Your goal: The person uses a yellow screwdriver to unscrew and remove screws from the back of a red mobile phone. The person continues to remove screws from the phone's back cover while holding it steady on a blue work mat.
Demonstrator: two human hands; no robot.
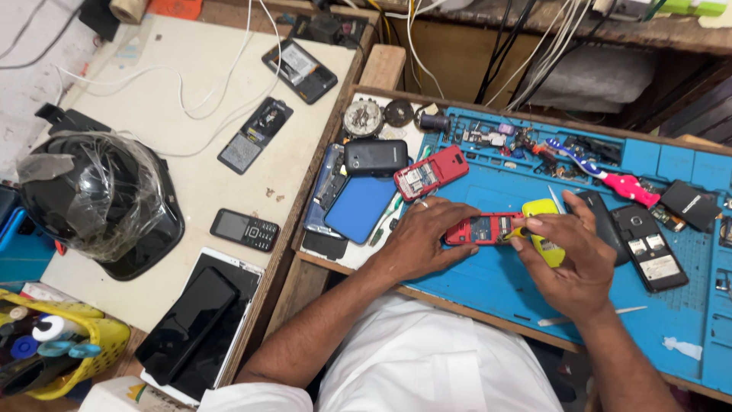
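Fingers of the left hand (422, 243) pin an opened red plastic phone (480, 229) flat on the blue silicone repair mat (496, 286); the right hand (573, 259) grips a yellow-handled screwdriver (543, 229) at the phone's right end. Keeping the tip upright and the phone pressed firmly should prevent slipping.

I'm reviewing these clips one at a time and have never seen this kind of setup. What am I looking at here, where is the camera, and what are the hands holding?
There is no machine here: a camera worn on a person's head looks down at their two bare hands. The left hand steadies an opened red phone on a blue work mat. The right hand keeps a grip on a yellow-handled tool touching the phone. Around them lie another red phone, dark phones, small parts and a toothbrush. A wrapped helmet sits on the table to the left.
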